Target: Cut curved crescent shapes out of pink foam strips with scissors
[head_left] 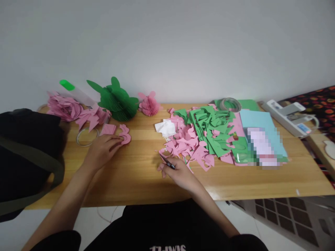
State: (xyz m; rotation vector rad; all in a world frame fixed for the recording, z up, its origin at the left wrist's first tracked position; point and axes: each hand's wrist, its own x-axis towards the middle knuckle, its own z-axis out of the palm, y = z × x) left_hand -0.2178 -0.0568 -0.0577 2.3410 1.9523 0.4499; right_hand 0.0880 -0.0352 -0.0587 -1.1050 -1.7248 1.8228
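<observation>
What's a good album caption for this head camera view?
At a wooden table, the left hand touches a pink cutout; the right hand holds a slim dark tool beside paper scraps.

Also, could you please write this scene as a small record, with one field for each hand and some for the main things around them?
Left hand: fingertips at a curvy pink paper cutout
Right hand: holds a slim black pointed tool
Scrap pile: cut green paper pieces and pink paper pieces
By the wall: a rounded green honeycomb-paper figure, with a smaller pink honeycomb-paper figure beside it
Far right: a long white power strip
</observation>
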